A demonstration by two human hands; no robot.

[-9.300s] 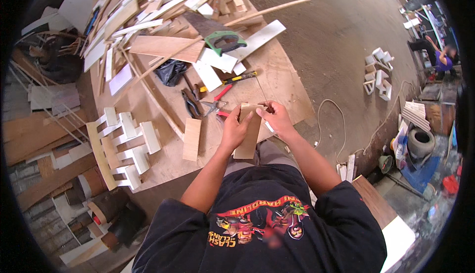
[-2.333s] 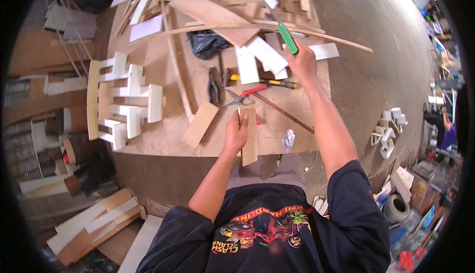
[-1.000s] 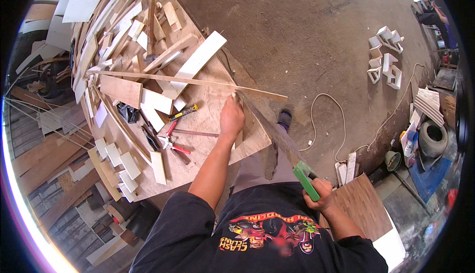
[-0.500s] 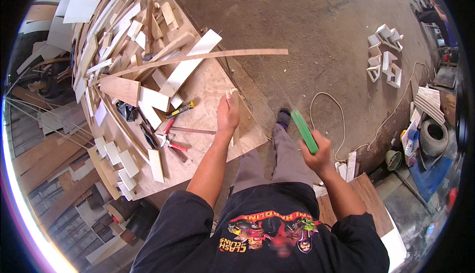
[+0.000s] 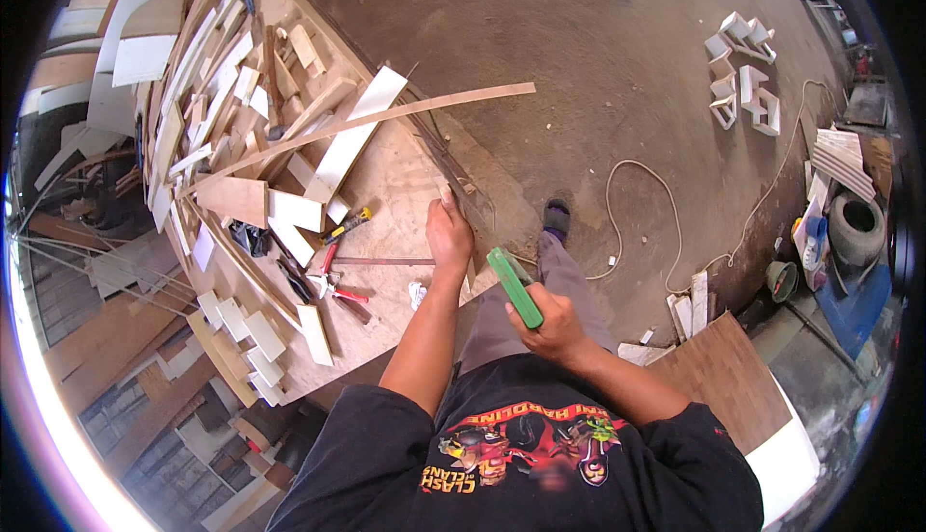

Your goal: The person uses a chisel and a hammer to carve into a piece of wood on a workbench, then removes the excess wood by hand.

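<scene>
At the plywood table's front right edge, my left hand (image 5: 449,231) is closed on a narrow light wooden board (image 5: 468,274). My right hand (image 5: 550,320) grips a handsaw by its green handle (image 5: 514,286); the dark blade extends up-left beside the board, and whether it touches cannot be made out. Left of my left hand lie red-handled cutters (image 5: 345,291), dark pliers (image 5: 295,279), a yellow-and-black tool (image 5: 342,227), a thin rusty bar (image 5: 381,262) and a black bag (image 5: 251,239).
The table (image 5: 376,325) carries piled offcuts (image 5: 231,199) and a white slatted wooden piece (image 5: 263,334). White box frames (image 5: 757,98) and a looping cable (image 5: 666,214) lie on the floor. A tyre (image 5: 854,228), blue sheet (image 5: 849,300) and boards (image 5: 714,382) sit at right; scrap crowds the left.
Both hands held the board at first; my right hand later took up the saw from the pile. In the last second it swung the saw leftward, close to the board.
</scene>
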